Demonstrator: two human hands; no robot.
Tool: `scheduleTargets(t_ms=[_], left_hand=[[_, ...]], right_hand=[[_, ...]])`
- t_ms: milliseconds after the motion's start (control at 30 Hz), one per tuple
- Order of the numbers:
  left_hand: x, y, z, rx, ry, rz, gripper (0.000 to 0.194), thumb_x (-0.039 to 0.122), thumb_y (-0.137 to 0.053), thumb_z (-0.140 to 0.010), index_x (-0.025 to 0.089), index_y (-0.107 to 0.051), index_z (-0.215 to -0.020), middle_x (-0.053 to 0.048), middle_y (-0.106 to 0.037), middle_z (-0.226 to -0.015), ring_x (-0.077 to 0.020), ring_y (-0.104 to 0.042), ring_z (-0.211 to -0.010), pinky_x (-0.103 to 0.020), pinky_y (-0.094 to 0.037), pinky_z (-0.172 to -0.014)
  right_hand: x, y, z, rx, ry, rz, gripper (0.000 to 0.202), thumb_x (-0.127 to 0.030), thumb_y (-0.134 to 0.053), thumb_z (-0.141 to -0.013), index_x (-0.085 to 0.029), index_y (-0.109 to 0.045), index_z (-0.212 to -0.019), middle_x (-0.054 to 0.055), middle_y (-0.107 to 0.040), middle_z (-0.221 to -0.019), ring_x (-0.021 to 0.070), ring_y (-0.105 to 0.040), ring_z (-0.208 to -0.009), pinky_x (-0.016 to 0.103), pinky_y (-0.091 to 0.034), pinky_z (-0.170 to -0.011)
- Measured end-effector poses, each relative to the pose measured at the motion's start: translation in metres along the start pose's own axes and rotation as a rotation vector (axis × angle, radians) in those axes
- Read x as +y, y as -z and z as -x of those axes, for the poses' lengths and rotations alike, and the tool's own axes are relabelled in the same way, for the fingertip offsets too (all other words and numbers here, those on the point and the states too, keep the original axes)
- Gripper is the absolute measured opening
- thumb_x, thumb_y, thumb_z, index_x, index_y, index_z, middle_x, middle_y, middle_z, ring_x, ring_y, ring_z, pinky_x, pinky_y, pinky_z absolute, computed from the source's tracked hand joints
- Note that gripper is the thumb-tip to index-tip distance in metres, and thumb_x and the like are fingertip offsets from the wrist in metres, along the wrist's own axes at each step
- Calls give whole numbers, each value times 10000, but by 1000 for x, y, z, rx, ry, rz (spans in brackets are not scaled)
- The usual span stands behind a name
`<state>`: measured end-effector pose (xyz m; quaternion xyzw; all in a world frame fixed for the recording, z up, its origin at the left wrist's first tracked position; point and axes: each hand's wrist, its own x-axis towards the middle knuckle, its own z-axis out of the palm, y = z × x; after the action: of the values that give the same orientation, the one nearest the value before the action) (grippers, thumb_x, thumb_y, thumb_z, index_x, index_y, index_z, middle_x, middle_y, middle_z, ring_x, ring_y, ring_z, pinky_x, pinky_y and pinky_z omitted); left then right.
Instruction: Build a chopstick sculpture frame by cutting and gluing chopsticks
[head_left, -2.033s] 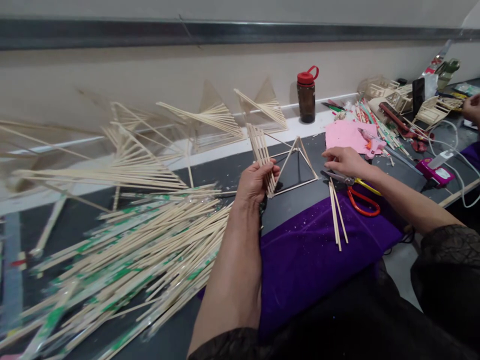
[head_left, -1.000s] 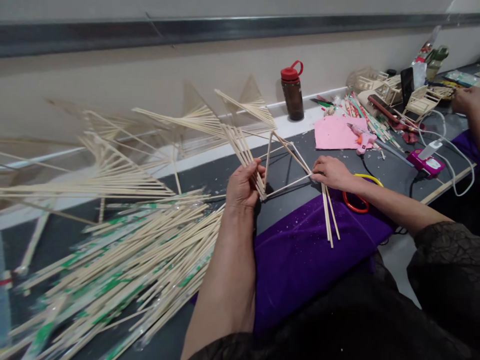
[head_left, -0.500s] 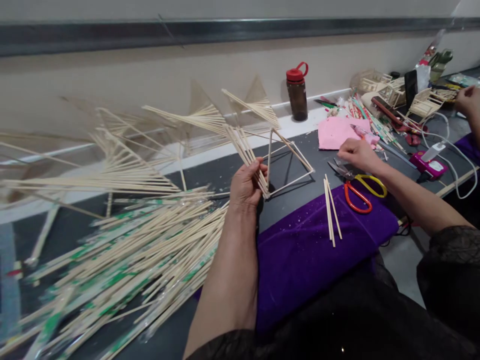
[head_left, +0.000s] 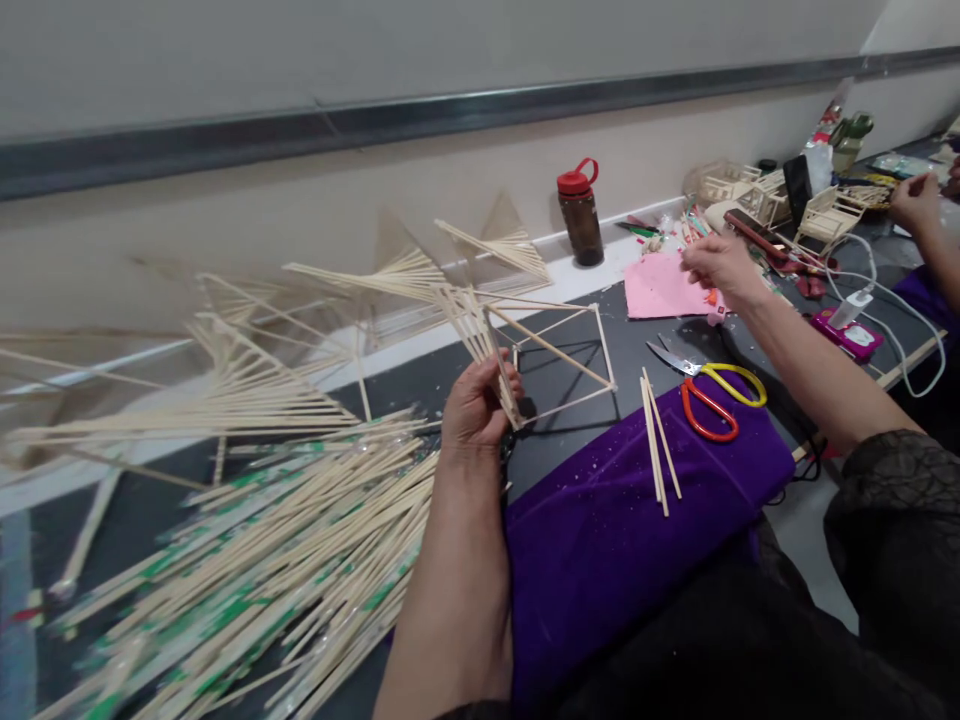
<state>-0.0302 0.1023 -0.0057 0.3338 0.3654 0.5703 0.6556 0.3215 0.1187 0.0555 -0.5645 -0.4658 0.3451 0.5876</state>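
My left hand [head_left: 484,400] is closed around the lower end of a wooden stick model [head_left: 559,345], where its fanned sticks come together; an open frame of thin sticks extends right from them. My right hand [head_left: 720,268] is raised over a pink cloth [head_left: 660,285], its fingers pressed together; whatever they hold, if anything, is too small to make out. Below that hand lie scissors [head_left: 697,375] with one red and one yellow handle, blades parted. Several loose sticks [head_left: 658,440] rest on a purple cloth [head_left: 600,560] in front of me.
Many sticks [head_left: 300,560] in green-marked wrappers cover the left of the table. Finished fan-shaped stick models [head_left: 247,380] stand by the wall. A red-capped bottle [head_left: 581,215], a magenta power strip [head_left: 851,335] and another person's hand [head_left: 915,200] are at the back and right.
My left hand has turned the stick model, so its frame faces differently. My right hand has risen from beside the scissors to above the pink cloth. The view has tilted slightly.
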Motion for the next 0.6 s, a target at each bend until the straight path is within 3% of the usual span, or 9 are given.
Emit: scheduleTargets(t_ms=[133,233,500,600], left_hand=[[2,1,3,-53,19,64,261,232,-836,-515,142,-692,-713,33,-565,-504,-62,-494,-449,-144,-409,-383],[3,2,3,-57,21,78,292,250,-858,-485,143,-695,-703,35,-554,-495,-60,-479,-443,-144,-397,-374],[2,-2,2,-65,35,76,235,224,-825,-512,141,-700,-692,29,-549,-491,-61,-471,-436,-149,-391,-375],[2,-3,3,-76,44,74,209,217,-813,-535,142,-698,-693,27,-545,-489,-60,-470,-436,-147,-395,-381]], right_hand=[[17,-44,15,-221,-105,13,64,-97,-654,-714,-128,-622,-667,-12,-645,-584,53,-566,-461,133,-331,-386],[23,-64,20,-318,-199,-35,79,-70,-609,-766,-125,-642,-720,-15,-649,-594,50,-569,-456,131,-338,-388],[27,-90,31,-485,-478,-239,271,-276,-510,-950,-118,-628,-765,19,-655,-641,70,-603,-503,152,-419,-419],[28,-97,33,-498,-496,-308,237,-243,-520,-949,-115,-616,-774,3,-631,-609,62,-583,-483,149,-425,-417]])
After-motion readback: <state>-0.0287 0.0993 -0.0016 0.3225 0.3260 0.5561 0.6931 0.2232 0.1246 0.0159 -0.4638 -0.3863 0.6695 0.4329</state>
